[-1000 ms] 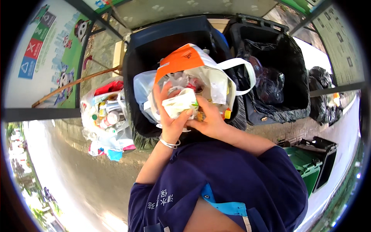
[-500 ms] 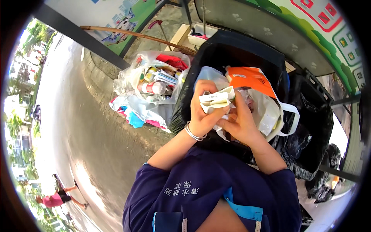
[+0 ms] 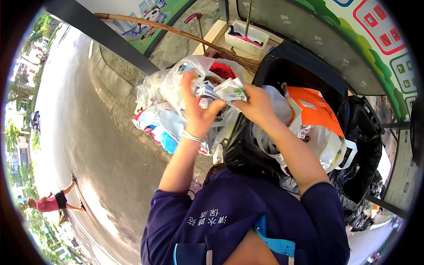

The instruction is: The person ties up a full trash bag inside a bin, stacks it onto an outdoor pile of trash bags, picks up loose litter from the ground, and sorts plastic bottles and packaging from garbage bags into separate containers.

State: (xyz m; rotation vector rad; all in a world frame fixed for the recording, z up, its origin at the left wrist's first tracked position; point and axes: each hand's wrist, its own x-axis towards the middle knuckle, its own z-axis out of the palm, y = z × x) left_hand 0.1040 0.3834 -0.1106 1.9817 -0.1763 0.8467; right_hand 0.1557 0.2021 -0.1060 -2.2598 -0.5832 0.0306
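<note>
My right hand (image 3: pixel 258 105) pinches a crumpled white carton (image 3: pixel 231 91) with a green print. It holds the carton over the mouth of a clear plastic bag (image 3: pixel 176 84). Beside that bag's opening, my left hand (image 3: pixel 197 112) is spread, thumb apart from the fingers, with nothing gripped that I can see. Its raised fingers are a little blurred and overlap the bag's side; whether they touch it I cannot tell. Inside the bag lie a red wrapper (image 3: pixel 222 70) and other packaging, partly hidden by my hands.
A black-lined bin (image 3: pixel 282 62) at right holds plastic bags and an orange-and-white bag (image 3: pixel 314 109). Another black bin (image 3: pixel 360 145) stands beyond it. A straw broom (image 3: pixel 176 31) and a white tub (image 3: pixel 249 42) are at the back. A pedestrian (image 3: pixel 51 203) is on the road, far left.
Both hands have moved left, from above the bin to the clear bag. My left hand has let go of the folded carton and spread; my right hand keeps hold. The pedestrian has moved up slightly.
</note>
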